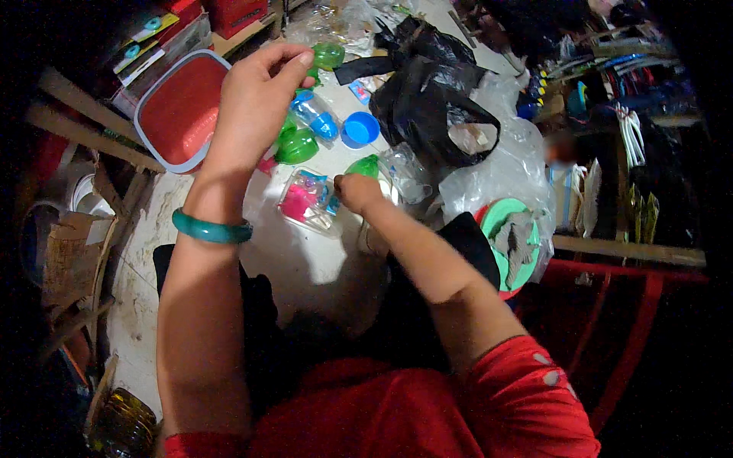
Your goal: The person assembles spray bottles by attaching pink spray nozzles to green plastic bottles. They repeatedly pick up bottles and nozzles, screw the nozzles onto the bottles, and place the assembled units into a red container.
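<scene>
My left hand, with a green bangle on the forearm, is raised over the floor. Its fingers are curled toward the thumb; what they hold, if anything, is hidden. Lower down, my right hand is closed at the edge of a clear plastic tray. In that tray lie something bright pink and small blue packets. One blue packet touches or nearly touches the right fingertips; I cannot tell whether it is gripped. Beyond are green clear plastic pieces, a clear bottle with blue ends and a blue cup.
A red basin with a grey rim stands at the left. Black plastic bags and clear plastic sheeting lie at the right, near a green round lid or tray bearing grey cloth-like material. Wooden racks line the left side.
</scene>
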The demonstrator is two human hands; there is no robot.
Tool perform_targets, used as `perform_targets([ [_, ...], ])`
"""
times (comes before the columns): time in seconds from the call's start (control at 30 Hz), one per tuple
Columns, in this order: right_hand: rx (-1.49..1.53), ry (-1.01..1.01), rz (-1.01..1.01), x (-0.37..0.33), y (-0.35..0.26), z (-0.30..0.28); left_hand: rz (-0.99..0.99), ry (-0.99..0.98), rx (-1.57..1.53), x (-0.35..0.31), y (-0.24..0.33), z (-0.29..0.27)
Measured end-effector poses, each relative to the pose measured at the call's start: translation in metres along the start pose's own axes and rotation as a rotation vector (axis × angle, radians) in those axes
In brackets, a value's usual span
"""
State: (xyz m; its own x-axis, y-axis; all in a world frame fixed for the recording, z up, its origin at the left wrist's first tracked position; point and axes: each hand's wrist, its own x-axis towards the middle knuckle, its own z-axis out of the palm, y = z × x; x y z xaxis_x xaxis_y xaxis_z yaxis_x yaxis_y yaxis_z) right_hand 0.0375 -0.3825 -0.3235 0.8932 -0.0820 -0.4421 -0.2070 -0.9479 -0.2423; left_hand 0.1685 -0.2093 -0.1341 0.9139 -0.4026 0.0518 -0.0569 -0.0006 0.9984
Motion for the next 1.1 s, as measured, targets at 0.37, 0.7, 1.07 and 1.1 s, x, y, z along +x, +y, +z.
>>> perform_targets([
  [0.37, 0.508, 0.336, 0.804, 0.028, 0.103, 0.107, -0.079, 0.094, -0.087, -0.017, -0.008, 0.007],
  [0.7, 0.852, 0.307, 0.866, 0.080, 0.115, 0.136, -0.115, 0.048, -0.039, -0.022, -0.003, -0.004],
  [1.07, 1.323, 0.236, 0.692, 0.030, 0.086, 0.074, -0.045, 0.103, 0.051, -0.016, -0.008, -0.020],
  [1.1, 1.301, 0.277, 0.723, 0.022, 0.080, 0.068, -0.036, 0.093, 0.023, -0.015, -0.012, -0.021],
])
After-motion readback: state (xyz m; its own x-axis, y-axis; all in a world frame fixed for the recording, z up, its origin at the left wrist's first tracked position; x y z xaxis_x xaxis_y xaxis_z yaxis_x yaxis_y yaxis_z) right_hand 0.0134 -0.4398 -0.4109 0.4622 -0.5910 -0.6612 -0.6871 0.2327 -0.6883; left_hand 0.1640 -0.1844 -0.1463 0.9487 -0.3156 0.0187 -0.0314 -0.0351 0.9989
